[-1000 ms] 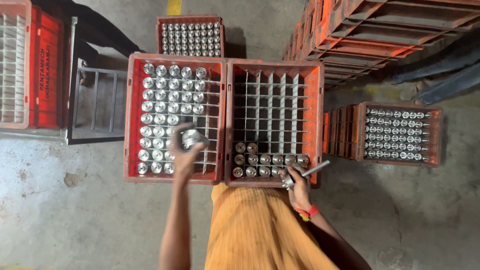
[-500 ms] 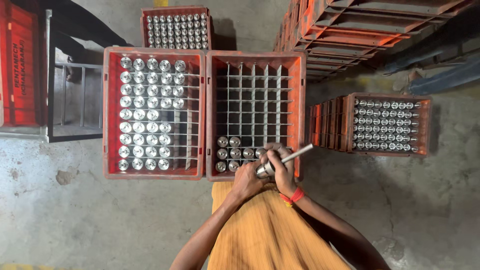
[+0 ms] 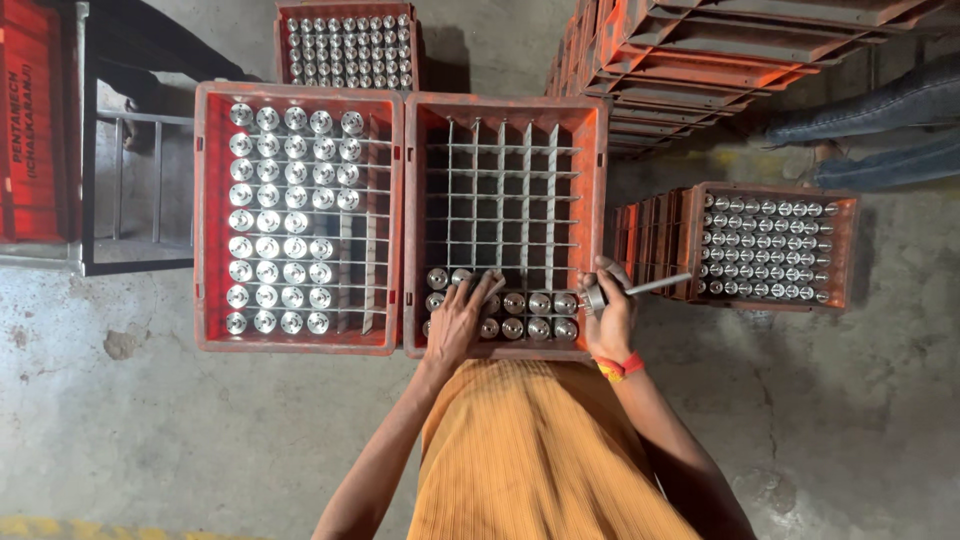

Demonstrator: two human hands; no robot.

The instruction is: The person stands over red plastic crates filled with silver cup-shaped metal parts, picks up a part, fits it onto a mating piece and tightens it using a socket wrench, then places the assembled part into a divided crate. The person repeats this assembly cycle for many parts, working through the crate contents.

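Note:
My left hand (image 3: pixel 460 320) reaches over the near rows of the right red crate (image 3: pixel 596 200), its fingertips pressed on a shiny round metal part (image 3: pixel 493 287) at a grid cell. My right hand (image 3: pixel 610 318) rests at that crate's near right corner. It grips a metal tool with a round head and a thin rod (image 3: pixel 655 286) that points right. Two near rows of this crate hold metal parts (image 3: pixel 540 315); the cells beyond are empty. The left red crate (image 3: pixel 212 200) beside it is mostly filled with the same shiny parts.
A third crate of parts (image 3: pixel 348 45) sits beyond the left crate, and another full one (image 3: pixel 770 245) stands on the right. Empty red crates (image 3: pixel 720 50) are stacked at the top right. A person's legs in jeans (image 3: pixel 880 130) are at the right edge. A metal frame (image 3: pixel 130 190) stands left.
My left hand took a part from the left crate, brought it to the tool in my right hand, then moved it down onto the right crate's near rows. The view shifted slightly.

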